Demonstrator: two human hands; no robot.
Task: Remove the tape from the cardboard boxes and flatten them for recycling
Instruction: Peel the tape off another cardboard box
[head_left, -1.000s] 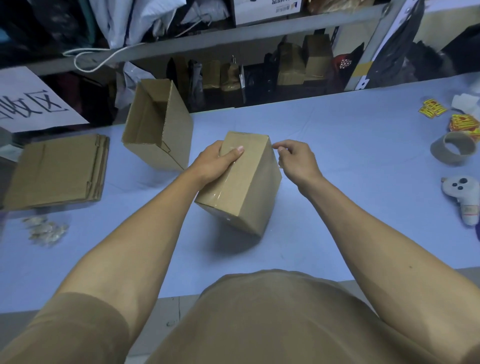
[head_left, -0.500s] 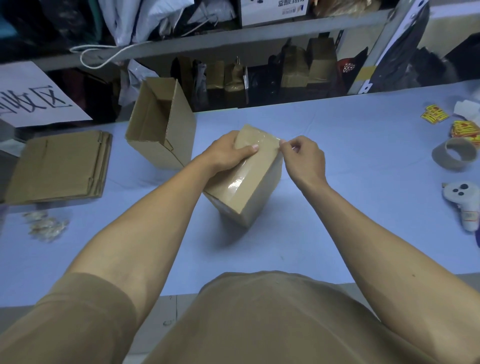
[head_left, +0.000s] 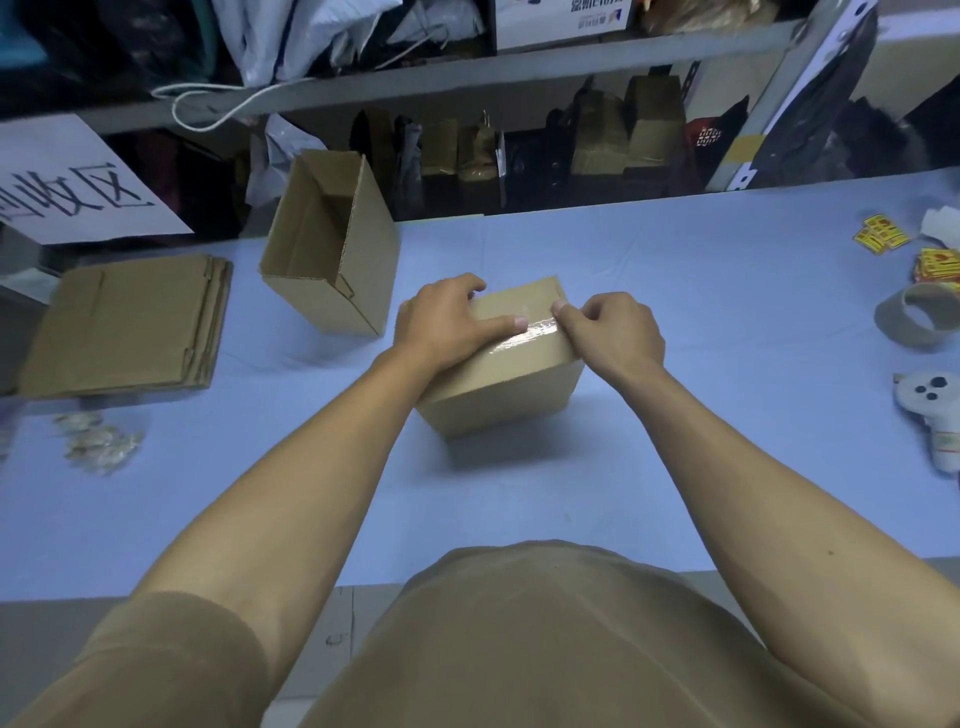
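1. A sealed cardboard box (head_left: 501, 358) sits on the blue bench (head_left: 675, 291) at the centre of the frame, slightly tilted, with a strip of clear tape (head_left: 535, 332) running across its top face.
2. The left hand (head_left: 441, 325) grips the left side of the box: its thumb lies flat on the top, the tip at the left end of the shiny tape, while the other fingers curl over the far edge.
3. The right hand (head_left: 610, 332) is at the box's right top edge, with thumb and fingers drawn together in a pinch at the right end of the tape. Whether the tape end is already lifted cannot be told.
4. An open, empty box (head_left: 332, 244) stands on the bench to the upper left of the sealed one, well apart from it.
5. A stack of flattened boxes (head_left: 124, 325) lies at the left edge of the frame.
6. Near the stack, toward the lower left, lies a small heap of crumpled clear tape (head_left: 98, 447).
7. An empty tape roll core (head_left: 917, 322) rests at the right edge.
8. Below it lies a white controller (head_left: 935, 415).
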